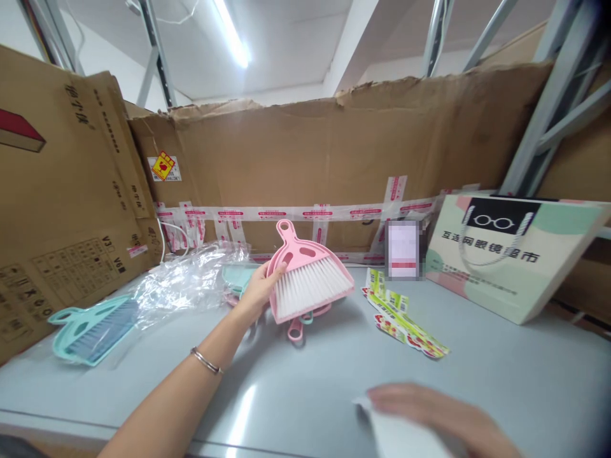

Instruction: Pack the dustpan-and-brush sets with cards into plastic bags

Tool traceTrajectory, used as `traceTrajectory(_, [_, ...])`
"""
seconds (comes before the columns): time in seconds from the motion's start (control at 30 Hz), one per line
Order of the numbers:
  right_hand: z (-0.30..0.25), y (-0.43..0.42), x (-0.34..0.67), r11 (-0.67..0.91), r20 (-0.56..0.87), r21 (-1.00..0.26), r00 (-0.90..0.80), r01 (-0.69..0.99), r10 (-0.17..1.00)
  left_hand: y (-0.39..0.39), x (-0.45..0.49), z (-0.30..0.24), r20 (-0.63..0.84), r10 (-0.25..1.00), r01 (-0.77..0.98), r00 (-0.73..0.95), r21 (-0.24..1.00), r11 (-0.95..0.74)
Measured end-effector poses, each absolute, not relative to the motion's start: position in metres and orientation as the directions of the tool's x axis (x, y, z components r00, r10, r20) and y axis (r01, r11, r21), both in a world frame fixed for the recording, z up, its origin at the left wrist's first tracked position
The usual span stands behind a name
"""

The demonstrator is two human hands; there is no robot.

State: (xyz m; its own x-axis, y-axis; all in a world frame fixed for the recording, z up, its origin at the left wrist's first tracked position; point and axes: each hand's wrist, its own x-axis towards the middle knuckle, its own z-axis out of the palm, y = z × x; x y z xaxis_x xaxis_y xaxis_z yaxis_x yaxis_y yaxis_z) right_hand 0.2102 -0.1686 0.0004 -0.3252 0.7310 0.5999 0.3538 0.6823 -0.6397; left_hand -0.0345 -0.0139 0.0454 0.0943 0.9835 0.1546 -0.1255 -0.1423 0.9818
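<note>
My left hand [260, 289] is closed round the left edge of a pink dustpan [287, 235], holding it tilted up above the table. A matching brush with white bristles [312, 287] is nested in the pan. Beneath it, a pink handle loop [295, 331] and a teal loop [307, 317] poke out; the rest of those pieces is hidden. Behind my left wrist lies a teal dustpan [237, 277], partly covered. At the lower right, my right hand [429, 410], blurred by motion, has its fingers on a white sheet-like piece [405, 439] cut off by the frame.
A teal dustpan-and-brush set [90, 331] lies at the left, beside crumpled clear plastic bags [184, 283]. Printed green-and-red card strips [405, 327] lie right of centre. A pixelated upright object [403, 250] and a paper carrier bag [501, 280] stand behind. Cardboard [286, 152] walls the back.
</note>
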Motion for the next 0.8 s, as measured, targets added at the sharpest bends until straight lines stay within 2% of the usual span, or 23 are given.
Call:
traceTrajectory(0.03, [0.017,-0.164,0.207,0.55,0.51,-0.783,-0.205,0.292,0.835,-0.015,-0.033,0.045,0.149,0.985,-0.134,0.088,0.981,-0.137])
traceTrajectory(0.1, [0.048,-0.148,0.196,0.313,0.313,-0.95,0.009,0.016,0.95,-0.017,-0.031,0.044,0.123,0.989,-0.164,0.087,0.98,-0.108])
traceTrajectory(0.17, [0.068,-0.127,0.179,0.138,0.122,-0.957,0.08,-0.255,0.989,-0.017,-0.03,0.041,0.089,0.99,-0.221,0.108,0.973,-0.063])
traceTrajectory(0.27, [0.069,-0.092,0.15,0.086,0.046,-0.891,0.1,-0.446,0.994,-0.017,-0.027,0.038,0.03,0.988,-0.345,0.151,0.938,0.025])
traceTrajectory(0.37, [0.05,-0.063,0.128,0.097,0.066,-0.861,0.08,-0.5,0.995,-0.018,-0.024,0.039,-0.031,0.981,-0.466,0.189,0.877,0.118])
traceTrajectory(0.47, [0.031,-0.048,0.117,0.145,0.079,-0.861,0.153,-0.488,0.985,-0.021,-0.019,0.043,-0.055,0.978,-0.531,0.204,0.833,0.157])
traceTrajectory(0.63, [0.017,-0.04,0.113,0.27,0.098,-0.831,0.349,-0.487,0.932,-0.029,-0.011,0.044,-0.024,0.988,-0.516,0.151,0.851,0.099])
traceTrajectory(0.8, [0.014,-0.034,0.115,0.279,0.08,-0.834,0.398,-0.475,0.914,-0.036,-0.007,0.045,0.098,0.977,-0.448,0.19,0.894,-0.003])
